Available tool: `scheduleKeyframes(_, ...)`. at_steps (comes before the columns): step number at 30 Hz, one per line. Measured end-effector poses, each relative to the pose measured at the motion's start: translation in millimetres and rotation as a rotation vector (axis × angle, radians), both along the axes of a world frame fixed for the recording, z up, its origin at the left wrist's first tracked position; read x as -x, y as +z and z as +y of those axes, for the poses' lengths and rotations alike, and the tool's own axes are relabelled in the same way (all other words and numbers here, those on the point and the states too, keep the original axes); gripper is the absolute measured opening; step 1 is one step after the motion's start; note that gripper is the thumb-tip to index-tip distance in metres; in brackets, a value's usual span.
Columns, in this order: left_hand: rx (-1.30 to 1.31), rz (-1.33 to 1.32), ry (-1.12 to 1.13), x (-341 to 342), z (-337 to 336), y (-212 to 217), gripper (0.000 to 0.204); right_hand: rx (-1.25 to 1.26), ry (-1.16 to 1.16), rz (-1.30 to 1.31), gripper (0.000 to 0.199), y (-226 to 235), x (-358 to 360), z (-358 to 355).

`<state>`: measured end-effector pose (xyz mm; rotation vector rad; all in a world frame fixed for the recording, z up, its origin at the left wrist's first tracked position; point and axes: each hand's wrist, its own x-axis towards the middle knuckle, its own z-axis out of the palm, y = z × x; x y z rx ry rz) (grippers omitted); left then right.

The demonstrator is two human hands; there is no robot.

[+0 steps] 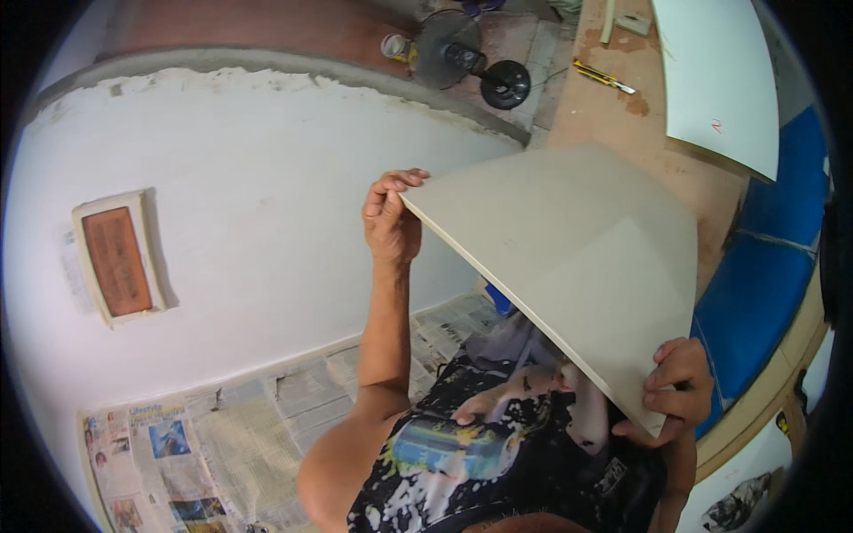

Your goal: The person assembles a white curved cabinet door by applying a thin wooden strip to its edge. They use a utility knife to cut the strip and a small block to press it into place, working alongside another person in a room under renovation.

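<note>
A flat beige panel [569, 258], thin and smooth with pale cut edges, is held up tilted in front of my chest. My left hand [391, 213] grips its far left corner, thumb on the near side and fingers curled over the edge. At the near right corner, my right hand [680, 386] is closed around the panel, thumb below and fingers on the edge. The panel's underside is hidden, and its far end covers part of the wooden workbench [604, 115] behind it.
A white panel [715, 89] with a red mark and a yellow utility knife [604, 77] lie on the bench. Blue tiles [760, 302] run along the right. Newspaper [240, 435] covers the floor; a fan [453, 53] stands beyond the low white wall [249, 222].
</note>
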<state>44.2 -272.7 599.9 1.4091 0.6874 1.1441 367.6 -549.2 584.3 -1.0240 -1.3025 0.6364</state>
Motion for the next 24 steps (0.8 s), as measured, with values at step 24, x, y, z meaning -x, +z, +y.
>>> scheduleKeyframes(24, -0.463, 0.238, 0.350, -125.0, 110.8, 12.8, 0.021, -0.314, -0.672, 0.279, 0.015, 29.5, -36.3, 99.7)
